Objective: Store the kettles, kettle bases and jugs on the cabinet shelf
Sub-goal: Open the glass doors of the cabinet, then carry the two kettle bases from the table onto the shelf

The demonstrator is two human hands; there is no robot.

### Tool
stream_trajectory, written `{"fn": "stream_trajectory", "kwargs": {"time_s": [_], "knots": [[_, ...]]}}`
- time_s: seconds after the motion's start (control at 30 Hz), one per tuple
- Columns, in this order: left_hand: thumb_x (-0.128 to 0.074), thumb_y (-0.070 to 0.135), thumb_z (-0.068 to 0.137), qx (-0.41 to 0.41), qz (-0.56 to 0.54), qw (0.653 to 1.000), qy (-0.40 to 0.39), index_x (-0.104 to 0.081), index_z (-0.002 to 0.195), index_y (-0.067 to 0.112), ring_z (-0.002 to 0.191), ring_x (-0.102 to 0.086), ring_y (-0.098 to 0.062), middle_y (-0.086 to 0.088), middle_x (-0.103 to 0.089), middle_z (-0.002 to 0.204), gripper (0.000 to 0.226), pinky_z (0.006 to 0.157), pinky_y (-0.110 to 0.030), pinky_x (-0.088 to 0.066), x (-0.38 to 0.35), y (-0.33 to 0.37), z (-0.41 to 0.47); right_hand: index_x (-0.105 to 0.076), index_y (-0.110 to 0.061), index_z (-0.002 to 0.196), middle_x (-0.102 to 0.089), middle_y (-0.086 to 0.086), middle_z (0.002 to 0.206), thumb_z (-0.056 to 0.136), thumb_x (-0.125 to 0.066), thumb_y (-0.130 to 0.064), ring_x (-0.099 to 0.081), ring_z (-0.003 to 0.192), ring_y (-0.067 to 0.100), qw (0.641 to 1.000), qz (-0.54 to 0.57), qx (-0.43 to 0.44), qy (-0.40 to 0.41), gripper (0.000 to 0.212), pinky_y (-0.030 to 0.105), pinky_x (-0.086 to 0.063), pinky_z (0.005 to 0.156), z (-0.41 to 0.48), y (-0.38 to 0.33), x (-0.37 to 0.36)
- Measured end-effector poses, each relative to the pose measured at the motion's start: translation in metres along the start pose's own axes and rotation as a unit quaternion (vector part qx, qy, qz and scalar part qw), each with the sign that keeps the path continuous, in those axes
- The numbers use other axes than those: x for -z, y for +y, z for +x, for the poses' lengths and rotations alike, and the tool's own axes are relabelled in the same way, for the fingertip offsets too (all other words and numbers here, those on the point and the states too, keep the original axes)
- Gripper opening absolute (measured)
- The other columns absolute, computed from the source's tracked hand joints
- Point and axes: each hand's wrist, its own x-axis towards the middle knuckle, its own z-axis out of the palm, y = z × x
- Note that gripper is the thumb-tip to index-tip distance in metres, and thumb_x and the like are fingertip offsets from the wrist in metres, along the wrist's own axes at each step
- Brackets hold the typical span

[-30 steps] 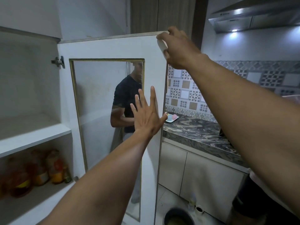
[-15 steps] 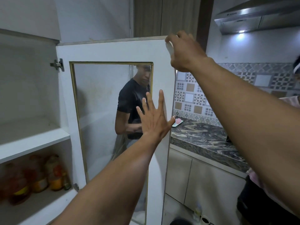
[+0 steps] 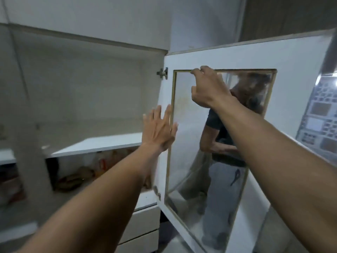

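Well, the white cabinet (image 3: 91, 84) is open, and its door (image 3: 237, 55) swings out to the right. Inside, the cabinet shelf (image 3: 96, 143) is a flat white board in the top part. Under it, in the lower part, sit some blurry bottles (image 3: 102, 163). The left hand (image 3: 158, 128) is flat with its fingers spread, pressing on the door's left edge beside the glass pane (image 3: 187, 143). The right hand (image 3: 207, 88) is up at the gold trim (image 3: 237, 70) on top of the glass, fingers curled. I cannot tell if it holds anything. A person (image 3: 224, 143) shows through the glass.
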Motion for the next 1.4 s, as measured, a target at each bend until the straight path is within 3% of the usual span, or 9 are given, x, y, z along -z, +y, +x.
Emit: {"fn": "stream_trajectory", "kwargs": {"time_s": [0.23, 0.53, 0.77, 0.97, 1.3, 1.4], "knots": [[-0.035, 0.048, 0.1, 0.17, 0.115, 0.978, -0.017, -0.016, 0.157, 0.022, 0.149, -0.018, -0.036, -0.016, -0.023, 0.161, 0.066, 0.119, -0.058, -0.013, 0.058, -0.162, -0.065, -0.04, -0.013, 0.151, -0.044, 0.017, 0.151, 0.097, -0.05, -0.027, -0.041, 0.139, 0.038, 0.981, 0.122, 0.132, -0.08, 0.057, 0.054, -0.034, 0.115, 0.013, -0.143, -0.092], [-0.034, 0.05, 0.1, 0.375, 0.233, 0.897, -0.028, -0.016, 0.158, 0.024, 0.151, -0.012, -0.035, -0.016, -0.016, 0.164, 0.065, 0.12, -0.058, -0.011, 0.149, -0.299, -0.211, -0.029, -0.017, 0.158, -0.038, 0.02, 0.154, 0.098, -0.05, -0.036, -0.036, 0.143, 0.038, 0.904, 0.259, 0.281, -0.191, 0.066, 0.054, -0.032, 0.117, -0.025, -0.359, -0.171], [-0.031, 0.051, 0.101, 0.486, 0.267, 0.832, -0.016, -0.014, 0.158, 0.026, 0.151, -0.012, -0.035, -0.015, -0.017, 0.164, 0.064, 0.12, -0.057, -0.011, 0.187, -0.361, -0.317, -0.035, -0.016, 0.152, -0.042, 0.019, 0.15, 0.097, -0.051, -0.035, -0.038, 0.139, 0.04, 0.84, 0.302, 0.38, -0.243, 0.061, 0.054, -0.036, 0.112, -0.085, -0.496, -0.193], [-0.032, 0.049, 0.101, 0.558, 0.282, 0.78, -0.009, -0.018, 0.157, 0.025, 0.15, -0.013, -0.035, -0.014, -0.019, 0.163, 0.063, 0.118, -0.057, -0.014, 0.202, -0.405, -0.387, -0.023, -0.017, 0.159, -0.028, 0.018, 0.161, 0.1, -0.046, -0.035, -0.026, 0.149, 0.034, 0.789, 0.314, 0.448, -0.28, 0.067, 0.057, -0.026, 0.119, -0.132, -0.592, -0.218], [-0.03, 0.053, 0.101, 0.657, 0.273, 0.702, -0.015, -0.014, 0.158, 0.027, 0.151, -0.008, -0.034, -0.014, -0.015, 0.164, 0.064, 0.12, -0.055, -0.011, 0.183, -0.472, -0.469, -0.029, -0.018, 0.156, -0.036, 0.015, 0.156, 0.1, -0.048, -0.042, -0.031, 0.145, 0.034, 0.726, 0.287, 0.527, -0.336, 0.064, 0.054, -0.033, 0.114, -0.188, -0.715, -0.293], [-0.029, 0.057, 0.1, 0.695, 0.267, 0.667, -0.022, -0.011, 0.158, 0.027, 0.151, -0.007, -0.034, -0.013, -0.012, 0.165, 0.068, 0.119, -0.057, -0.01, 0.17, -0.499, -0.493, -0.028, -0.02, 0.156, -0.032, 0.013, 0.159, 0.098, -0.05, -0.048, -0.026, 0.148, 0.033, 0.703, 0.273, 0.55, -0.359, 0.068, 0.054, -0.031, 0.115, -0.205, -0.754, -0.326]]}}
